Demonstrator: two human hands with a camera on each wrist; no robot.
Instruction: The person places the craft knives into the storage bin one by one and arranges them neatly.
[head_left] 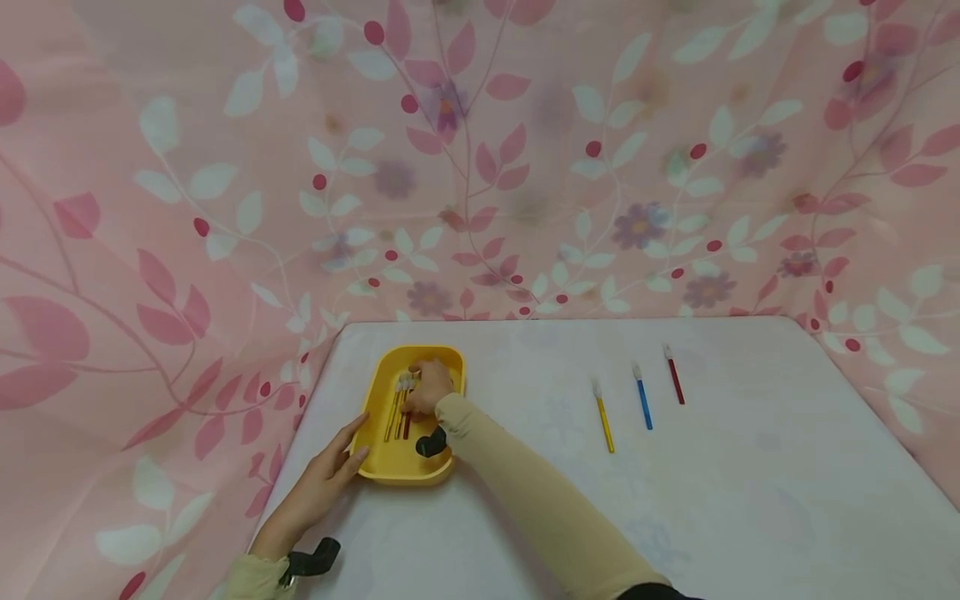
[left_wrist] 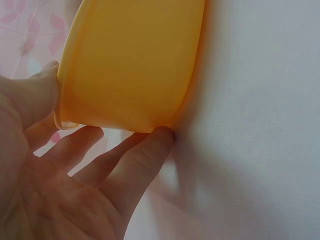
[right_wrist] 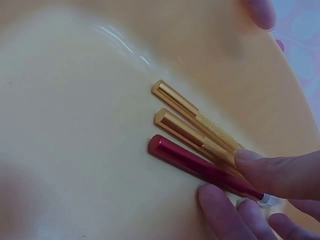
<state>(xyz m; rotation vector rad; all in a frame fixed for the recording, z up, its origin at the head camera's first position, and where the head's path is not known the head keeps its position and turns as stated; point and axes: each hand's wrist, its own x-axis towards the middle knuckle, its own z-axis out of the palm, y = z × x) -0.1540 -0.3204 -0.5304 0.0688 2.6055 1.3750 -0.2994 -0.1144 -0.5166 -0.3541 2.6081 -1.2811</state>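
A yellow plastic tray (head_left: 405,468) stands on the left side of the table. At its near left corner my left hand (head_left: 327,469) holds it, fingers and thumb spread about the rim and outer wall (left_wrist: 135,65). My right hand (head_left: 432,388) is down inside the tray. Its thumb and fingers lie on either side of a red craft knife (right_wrist: 180,161) with a knurled handle and pale cap, pinching it near the cap. Two gold craft knives (right_wrist: 176,97) lie alongside, and the thumb tip touches the nearer one. In the head view my right hand partly hides the caps.
To the right on the white table (head_left: 525,367) lie a yellow craft knife (head_left: 605,423), a blue one (head_left: 644,404) and another red one (head_left: 677,382), spaced apart with pale caps pointing away. A pink floral cloth (head_left: 525,167) hangs behind the table.
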